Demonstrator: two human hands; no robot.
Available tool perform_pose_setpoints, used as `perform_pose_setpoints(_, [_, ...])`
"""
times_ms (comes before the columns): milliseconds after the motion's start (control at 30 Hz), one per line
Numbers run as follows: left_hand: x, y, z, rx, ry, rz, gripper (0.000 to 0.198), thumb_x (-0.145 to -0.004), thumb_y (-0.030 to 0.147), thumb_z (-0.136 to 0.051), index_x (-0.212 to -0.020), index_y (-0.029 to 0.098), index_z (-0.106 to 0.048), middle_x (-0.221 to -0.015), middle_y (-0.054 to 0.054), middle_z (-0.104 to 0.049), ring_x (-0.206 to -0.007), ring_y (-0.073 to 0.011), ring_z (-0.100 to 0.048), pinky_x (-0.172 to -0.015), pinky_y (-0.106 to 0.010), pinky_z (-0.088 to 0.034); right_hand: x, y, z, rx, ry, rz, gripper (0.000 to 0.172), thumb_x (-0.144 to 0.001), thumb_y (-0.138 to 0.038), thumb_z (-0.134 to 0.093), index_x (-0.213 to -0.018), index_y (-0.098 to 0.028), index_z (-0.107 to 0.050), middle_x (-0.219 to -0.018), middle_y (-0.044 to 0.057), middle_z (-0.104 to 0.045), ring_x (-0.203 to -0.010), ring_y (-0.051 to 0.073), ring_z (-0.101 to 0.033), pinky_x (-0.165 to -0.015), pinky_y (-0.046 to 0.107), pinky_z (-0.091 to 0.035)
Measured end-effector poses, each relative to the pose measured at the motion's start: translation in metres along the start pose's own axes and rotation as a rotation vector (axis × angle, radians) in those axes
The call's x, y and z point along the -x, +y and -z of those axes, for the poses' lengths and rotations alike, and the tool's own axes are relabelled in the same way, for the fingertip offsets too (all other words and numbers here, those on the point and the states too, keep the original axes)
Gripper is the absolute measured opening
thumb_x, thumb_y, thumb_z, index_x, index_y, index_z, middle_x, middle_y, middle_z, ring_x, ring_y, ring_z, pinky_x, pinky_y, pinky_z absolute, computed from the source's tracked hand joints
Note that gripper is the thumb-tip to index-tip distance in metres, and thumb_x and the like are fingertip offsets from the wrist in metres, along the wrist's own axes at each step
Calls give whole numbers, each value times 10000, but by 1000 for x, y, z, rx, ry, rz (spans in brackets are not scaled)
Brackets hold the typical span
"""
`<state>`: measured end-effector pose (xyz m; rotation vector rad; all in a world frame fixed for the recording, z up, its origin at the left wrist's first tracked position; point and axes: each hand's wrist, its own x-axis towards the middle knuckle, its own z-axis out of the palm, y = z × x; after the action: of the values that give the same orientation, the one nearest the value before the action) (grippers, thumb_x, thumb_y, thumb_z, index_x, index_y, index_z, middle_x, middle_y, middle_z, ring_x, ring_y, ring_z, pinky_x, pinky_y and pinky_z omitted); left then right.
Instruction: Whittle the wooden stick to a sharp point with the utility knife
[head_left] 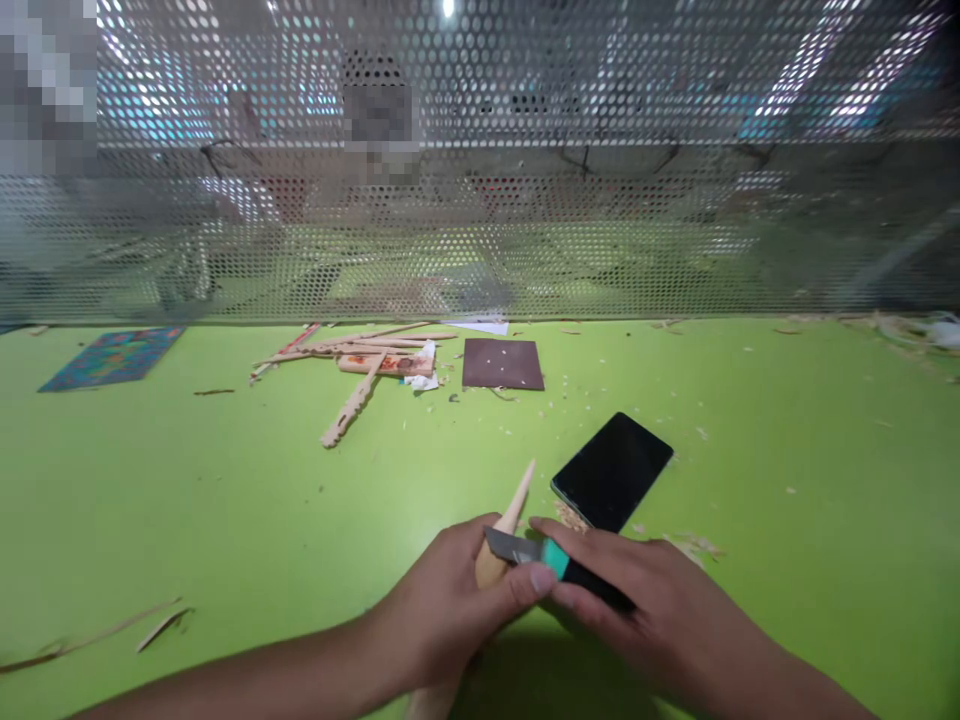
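My left hand (457, 600) is wrapped round a pale piece of wood (517, 500) that tapers to a point at its far end. A utility knife (555, 560) with a black and teal handle is in my right hand (645, 590). Its blade lies across the wood, and my left thumb presses near the teal collar of the knife. The wood's lower part is mostly hidden by my left hand. Just beyond my right hand lies a dark-screened phone (615, 470), with wood shavings (571, 516) by its near edge.
Carved sticks (352, 400) and a stained wooden piece (386, 365) lie at the back left. Behind the phone is a brown square sheet (502, 364); a colourful card (112, 358) is far left. A perforated metal screen (480, 230) borders the green table (225, 500).
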<state>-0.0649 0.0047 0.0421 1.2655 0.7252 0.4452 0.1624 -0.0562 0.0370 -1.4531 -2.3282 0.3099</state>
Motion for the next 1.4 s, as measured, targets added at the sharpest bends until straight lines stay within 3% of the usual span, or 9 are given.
perform_pose_setpoints(267, [2, -5, -5, -116, 125, 45, 399, -919, 527, -711, -974, 132, -710, -896, -29, -699, -828, -191, -580, -742, -255, -438, 5, -9, -11, 158, 142, -5, 455, -1123, -463, -335, -1372, -208, -618, -989, 63, -813, -653, 219, -777, -573, 350, -633])
perform_pose_setpoints(400, [1, -4, -6, -95, 123, 24, 401, -954, 528, -662, -1004, 133, -718, -930, -39, -701, -864, -203, -594, -779, -272, -456, 6, -8, -7, 265, 241, -46, 497, -1115, -498, -350, -1412, -187, -598, -802, 33, -763, -511, 191, -695, -412, 303, -509])
perform_pose_setpoints(533, [2, -4, -2, -63, 106, 27, 426, -940, 542, -678, -1087, 142, -695, -982, -56, -709, -905, -222, -619, -788, -287, -483, 6, 0, 2, 249, 240, -82, 482, -1114, -463, -388, -1472, -191, -561, -912, 64, -779, -628, 197, -741, -470, 293, -541])
perform_pose_setpoints(633, [2, -6, 0, -126, 137, 50, 469, -905, 586, -706, -1051, 142, -675, -937, -51, -675, -851, -202, -594, -738, -277, -478, 6, 7, 3, 189, 209, -99, 484, -1111, -471, -389, -1440, -180, -594, -888, 56, -777, -592, 185, -729, -480, 287, -558])
perform_pose_setpoints(733, [2, -7, 0, -93, 89, 92, 514, -933, 646, -629, -1057, 147, -643, -781, 0, -594, -657, -144, -536, -606, -250, -457, 5, 11, -1, 147, 151, -77, 494, -1113, -466, -377, -1435, -165, -600, -861, 58, -777, -576, 188, -726, -476, 291, -570])
perform_pose_setpoints(833, [2, -5, 0, -64, 14, 148, 566, -965, 682, -535, -1102, 141, -626, -674, 48, -484, -520, -111, -429, -480, -224, -379, 3, 11, -2, 92, 100, -79, 494, -1112, -463, -375, -1439, -173, -605, -978, 98, -806, -674, 213, -770, -552, 314, -621])
perform_pose_setpoints(1033, [2, 4, 2, 0, -42, 60, 394, -876, 491, -780, -1050, 146, -706, -854, -4, -628, -773, -151, -540, -702, -232, -426, 0, 2, 3, -142, -52, -62, 445, -1097, -469, -430, -1417, -239, -635, -1188, 82, -794, -986, 235, -785, -825, 357, -645])
perform_pose_setpoints(1200, [2, 3, 3, 43, -73, 77, 404, -846, 479, -812, -1029, 138, -694, -925, -33, -672, -867, -199, -595, -778, -262, -459, 0, -6, 2, -198, -75, -1, 453, -1100, -469, -420, -1392, -206, -644, -1051, 95, -814, -846, 225, -787, -714, 326, -636])
perform_pose_setpoints(1400, [2, -7, -1, -81, 45, 48, 388, -894, 515, -751, -996, 147, -683, -912, -19, -650, -863, -191, -565, -767, -259, -432, 1, -11, -3, 13, 12, 0, 473, -1121, -439, -340, -1397, -178, -622, -900, 67, -800, -658, 208, -762, -552, 313, -592])
